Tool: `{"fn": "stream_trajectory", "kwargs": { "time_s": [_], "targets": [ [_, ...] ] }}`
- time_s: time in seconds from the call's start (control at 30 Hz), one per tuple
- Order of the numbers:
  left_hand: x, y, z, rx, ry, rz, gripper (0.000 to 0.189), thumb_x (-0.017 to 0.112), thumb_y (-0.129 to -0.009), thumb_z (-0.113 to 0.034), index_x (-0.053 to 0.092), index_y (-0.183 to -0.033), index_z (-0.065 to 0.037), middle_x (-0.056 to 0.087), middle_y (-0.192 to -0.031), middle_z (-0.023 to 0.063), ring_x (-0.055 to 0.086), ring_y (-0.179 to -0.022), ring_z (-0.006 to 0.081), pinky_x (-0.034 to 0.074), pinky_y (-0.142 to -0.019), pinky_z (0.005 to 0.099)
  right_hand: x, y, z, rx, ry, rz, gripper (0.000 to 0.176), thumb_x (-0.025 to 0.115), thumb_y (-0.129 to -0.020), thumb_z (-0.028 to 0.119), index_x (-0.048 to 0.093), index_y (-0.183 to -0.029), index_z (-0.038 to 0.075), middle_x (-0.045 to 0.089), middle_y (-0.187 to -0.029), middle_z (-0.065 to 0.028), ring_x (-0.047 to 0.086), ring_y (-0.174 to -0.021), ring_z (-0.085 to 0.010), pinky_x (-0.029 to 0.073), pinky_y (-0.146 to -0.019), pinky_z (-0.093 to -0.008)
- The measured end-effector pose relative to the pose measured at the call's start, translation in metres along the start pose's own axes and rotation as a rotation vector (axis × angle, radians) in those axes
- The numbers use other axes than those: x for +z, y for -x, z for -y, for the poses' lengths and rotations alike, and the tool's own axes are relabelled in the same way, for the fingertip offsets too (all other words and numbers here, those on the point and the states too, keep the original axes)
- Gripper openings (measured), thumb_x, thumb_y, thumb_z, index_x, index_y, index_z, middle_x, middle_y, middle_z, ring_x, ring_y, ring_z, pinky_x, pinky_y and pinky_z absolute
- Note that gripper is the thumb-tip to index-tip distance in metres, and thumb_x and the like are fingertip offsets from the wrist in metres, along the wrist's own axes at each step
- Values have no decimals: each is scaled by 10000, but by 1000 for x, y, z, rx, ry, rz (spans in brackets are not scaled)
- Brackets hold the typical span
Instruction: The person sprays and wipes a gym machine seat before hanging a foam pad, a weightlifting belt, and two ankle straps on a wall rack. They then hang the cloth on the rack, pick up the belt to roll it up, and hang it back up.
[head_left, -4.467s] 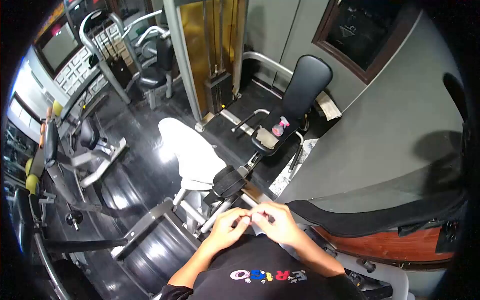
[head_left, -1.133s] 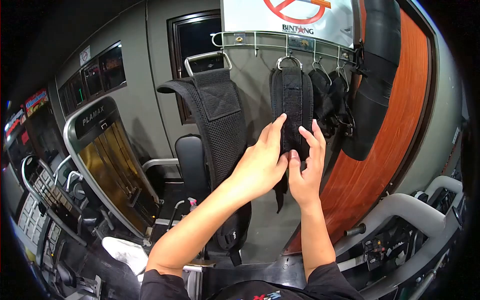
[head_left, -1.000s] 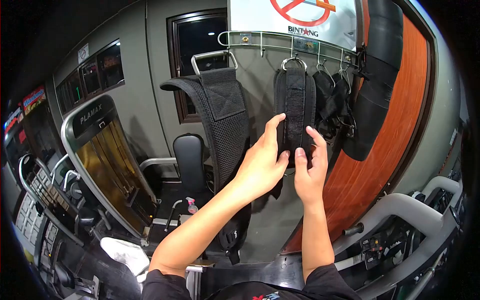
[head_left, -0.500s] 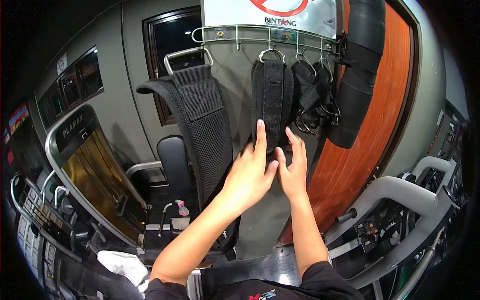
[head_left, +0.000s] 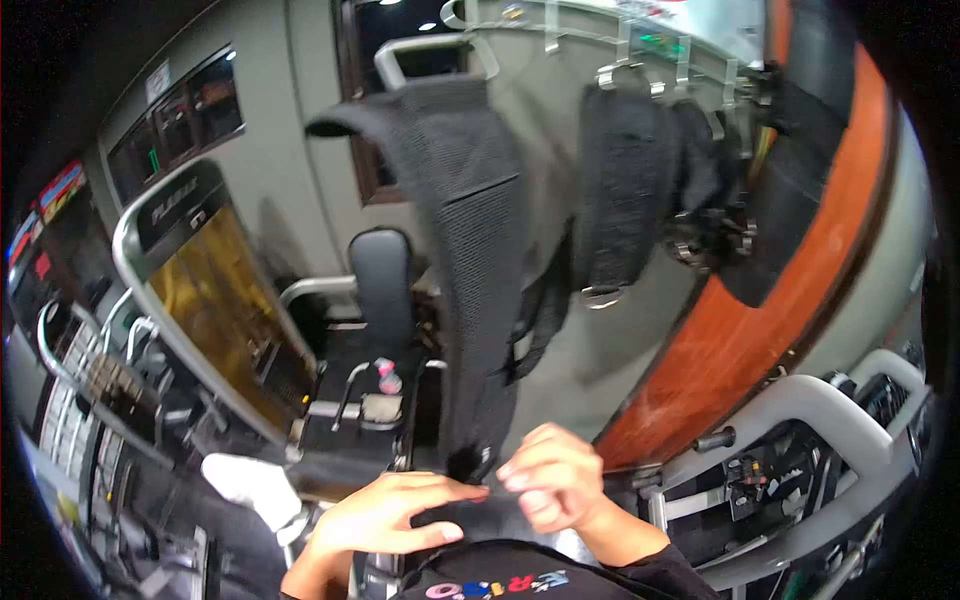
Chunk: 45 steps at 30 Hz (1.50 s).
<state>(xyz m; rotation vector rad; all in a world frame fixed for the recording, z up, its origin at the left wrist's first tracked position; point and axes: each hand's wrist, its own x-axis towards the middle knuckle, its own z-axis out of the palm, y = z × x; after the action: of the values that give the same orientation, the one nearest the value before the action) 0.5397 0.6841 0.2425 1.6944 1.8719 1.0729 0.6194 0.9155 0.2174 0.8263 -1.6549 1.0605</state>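
Note:
Both of my hands are low in the view, near my body. My left hand (head_left: 395, 512) is palm down with its fingers stretched out and the thumb apart, holding nothing. My right hand (head_left: 555, 482) is beside it, its fingers loosely curled in, with nothing visible in them. Above and beyond them, a black ankle strap (head_left: 627, 185) with metal D-rings hangs from the wall rack. Left of it hangs a long, wide padded black belt (head_left: 478, 230), whose lower end reaches close above my hands. Neither hand visibly grips a strap.
The wire hook rack (head_left: 590, 28) runs along the wall. More black straps (head_left: 700, 165) hang at right, by a black padded column (head_left: 810, 160). A weight machine (head_left: 205, 290) stands left, a grey machine frame (head_left: 830, 420) right. A pink-topped bottle (head_left: 388, 377) is beyond the belt.
My hands have dropped from the ankle strap down toward my body, and my right fingers have curled. The camera view has shifted, and the strap hangs free with its lower ring showing.

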Motion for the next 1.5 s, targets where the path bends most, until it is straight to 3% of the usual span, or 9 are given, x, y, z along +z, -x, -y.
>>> {"fn": "stream_trajectory", "kwargs": {
  "time_s": [0.13, 0.27, 0.5, 0.63, 0.77, 0.97, 1.2, 1.37, 1.5],
  "targets": [
    [44, 69, 39, -226, 286, -485, 295, 647, -930, -173, 673, -1155, 18, 728, -1001, 134, 696, -931, 221, 538, -849, 348, 71, 32, -11, 250, -280, 319, 105, 704, -864, 80, 706, -962, 41, 691, -870, -99, 676, -736, -250, 537, -654, -358],
    [94, 112, 69, -331, 438, -986, 204, 594, -975, -57, 646, -1152, 30, 713, -1001, 88, 666, -904, 141, 538, -825, 284, 130, 41, -15, 490, -346, 489, 106, 695, -876, 68, 714, -978, 41, 683, -868, -102, 681, -776, -266, 554, -715, -357],
    [92, 197, 100, -588, 310, -1286, 190, 606, -963, -79, 678, -1105, 25, 728, -939, 100, 689, -850, 149, 544, -772, 290, 245, 64, -36, 625, -352, 747, 183, 646, -908, 139, 669, -1068, 53, 663, -938, -110, 662, -890, -301, 534, -794, -396],
    [105, 266, 144, -791, 185, -1582, 199, 617, -965, -117, 673, -1115, 1, 722, -1001, 87, 675, -912, 143, 519, -807, 285, 317, 81, -55, 463, -192, 891, 396, 680, -851, 157, 601, -1233, 87, 570, -1247, -132, 559, -1149, -339, 459, -971, -446],
    [123, 323, 179, -1006, 188, -1538, 194, 609, -973, -108, 662, -1139, -24, 692, -1062, 58, 625, -956, 127, 493, -871, 286, 375, 100, -69, 358, -22, 1117, 544, 730, -802, 170, 563, -1318, 132, 462, -1422, -145, 506, -1245, -361, 429, -1025, -459],
    [131, 338, 191, -1090, 265, -1399, 227, 625, -962, -142, 666, -1159, -37, 699, -1079, 70, 638, -950, 147, 517, -795, 302, 393, 114, -72, 278, 47, 1253, 553, 760, -770, 158, 572, -1290, 148, 452, -1435, -161, 513, -1240, -348, 438, -1009, -446],
    [122, 320, 200, -937, -40, -1202, 327, 634, -924, -186, 643, -1222, -52, 642, -1176, 161, 622, -1083, 326, 484, -942, 395, 392, 111, -80, 242, 67, 1197, 281, 698, -842, 173, 683, -1117, 117, 565, -1360, -130, 577, -1160, -313, 447, -985, -429],
    [118, 316, 206, -909, -23, -1211, 403, 636, -919, -176, 606, -1304, -62, 627, -1167, 148, 603, -1112, 330, 470, -960, 387, 397, 115, -85, 398, -33, 1075, 139, 661, -886, 193, 684, -997, 112, 609, -1304, -97, 591, -1142, -290, 428, -939, -428],
    [110, 316, 206, -919, -45, -1207, 449, 633, -917, -167, 583, -1354, -74, 617, -1095, 137, 603, -1058, 318, 473, -937, 399, 411, 86, -74, 284, 183, 822, 115, 655, -892, 181, 683, -947, 84, 670, -1193, -87, 596, -1136, -270, 372, -994, -434]
  ]
}}
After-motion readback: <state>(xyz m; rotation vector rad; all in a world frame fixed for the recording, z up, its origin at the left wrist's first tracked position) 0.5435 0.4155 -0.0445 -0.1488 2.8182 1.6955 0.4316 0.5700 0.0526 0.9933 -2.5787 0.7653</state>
